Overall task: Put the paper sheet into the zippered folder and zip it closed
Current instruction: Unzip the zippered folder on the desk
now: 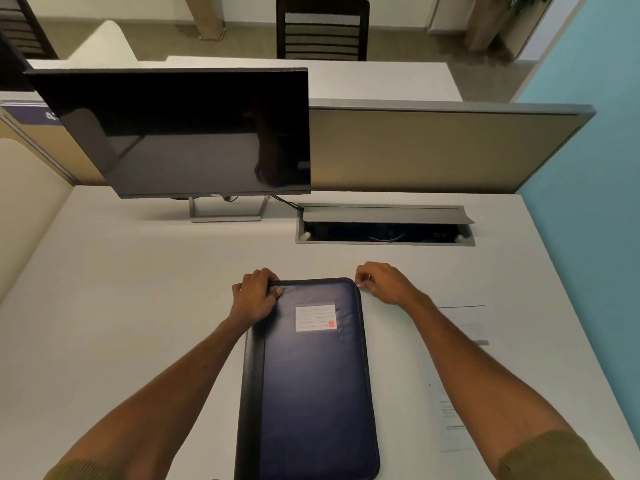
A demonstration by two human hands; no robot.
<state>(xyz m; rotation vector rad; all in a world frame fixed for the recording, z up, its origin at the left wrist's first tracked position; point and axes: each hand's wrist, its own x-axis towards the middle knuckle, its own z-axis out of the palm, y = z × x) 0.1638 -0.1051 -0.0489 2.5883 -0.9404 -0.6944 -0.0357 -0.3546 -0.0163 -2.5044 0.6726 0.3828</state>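
Note:
A dark blue zippered folder (311, 379) lies flat on the white desk in front of me, with a white label on its cover. My left hand (256, 296) grips the folder's far left corner, thumb on the cover. At the far right corner my right hand (381, 282) pinches the small zipper pull. The paper sheet (462, 375) lies on the desk to the right of the folder, partly under my right forearm.
A dark monitor (180, 133) on a stand is at the back left. An open cable hatch (384, 225) sits in the desk (138, 289) behind the folder. A partition panel closes the back and a blue wall runs along the right.

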